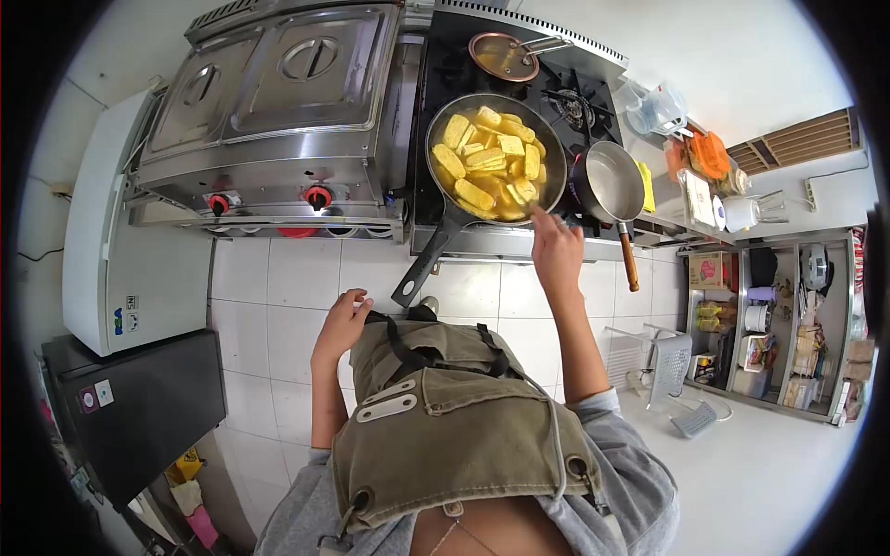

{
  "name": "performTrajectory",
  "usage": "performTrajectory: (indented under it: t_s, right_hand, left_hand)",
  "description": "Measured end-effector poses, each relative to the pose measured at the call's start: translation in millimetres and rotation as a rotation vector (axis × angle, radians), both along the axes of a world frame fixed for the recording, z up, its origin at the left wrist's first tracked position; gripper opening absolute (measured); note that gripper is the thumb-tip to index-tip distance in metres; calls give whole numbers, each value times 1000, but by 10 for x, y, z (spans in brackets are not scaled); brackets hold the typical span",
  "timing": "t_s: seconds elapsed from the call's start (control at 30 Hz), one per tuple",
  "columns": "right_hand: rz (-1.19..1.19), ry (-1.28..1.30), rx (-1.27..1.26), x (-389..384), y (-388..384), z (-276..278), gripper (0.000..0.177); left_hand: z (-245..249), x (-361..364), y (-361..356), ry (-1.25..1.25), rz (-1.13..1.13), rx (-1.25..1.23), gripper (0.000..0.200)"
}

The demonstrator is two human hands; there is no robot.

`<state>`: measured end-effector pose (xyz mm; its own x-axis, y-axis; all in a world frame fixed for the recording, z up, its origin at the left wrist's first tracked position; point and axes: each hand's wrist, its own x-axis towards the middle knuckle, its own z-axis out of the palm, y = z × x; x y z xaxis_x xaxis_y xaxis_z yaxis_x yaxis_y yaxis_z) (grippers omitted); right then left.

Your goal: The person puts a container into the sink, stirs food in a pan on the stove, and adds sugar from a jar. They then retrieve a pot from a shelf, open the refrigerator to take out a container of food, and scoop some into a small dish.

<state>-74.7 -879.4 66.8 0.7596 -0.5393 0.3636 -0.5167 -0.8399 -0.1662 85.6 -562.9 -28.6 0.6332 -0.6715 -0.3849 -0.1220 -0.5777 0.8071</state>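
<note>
Two hands by a frying pan [429,148] of yellow slices [487,162], right hand [556,248] at its near rim, fingers' grip unclear, left hand [341,322] beside its handle, fingers loosely curled, empty.

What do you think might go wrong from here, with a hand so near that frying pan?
The right hand is bare at the rim of the frying pan, beside the yellow pieces, so a burn or splash seems possible. The pan handle juts past the stove edge near the left hand; a bump might tip it.
</note>
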Motion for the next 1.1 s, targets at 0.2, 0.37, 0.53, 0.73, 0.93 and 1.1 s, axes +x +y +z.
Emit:
performTrajectory:
  t_s: [0.2, 0.37, 0.53, 0.73, 0.93, 1.1]
  right_hand:
    - [51, -51, -158, 252, -264, -72, 16]
    - [55, -8, -130, 401, -490, -237, 20]
    - [85, 6, -142, 342, -428, -173, 20]
    - [92, 31, -131, 98, -156, -8, 17]
    - [83, -35, -82, 113, -139, 2, 17]
    - [-10, -100, -92, 193, -151, 50, 16]
  left_hand:
    - [-19, -4, 36, -23, 21, -5, 35]
    - [-4, -38, 55, -41, 24, 5, 35]
    - [26, -68, 76, -19, 18, 31, 36]
    - [-115, -51, 124, -72, 28, 21, 34]
    - [-91, -3, 62, -77, 7, 38, 33]
    - [-153, 56, 17, -136, -61, 95, 32]
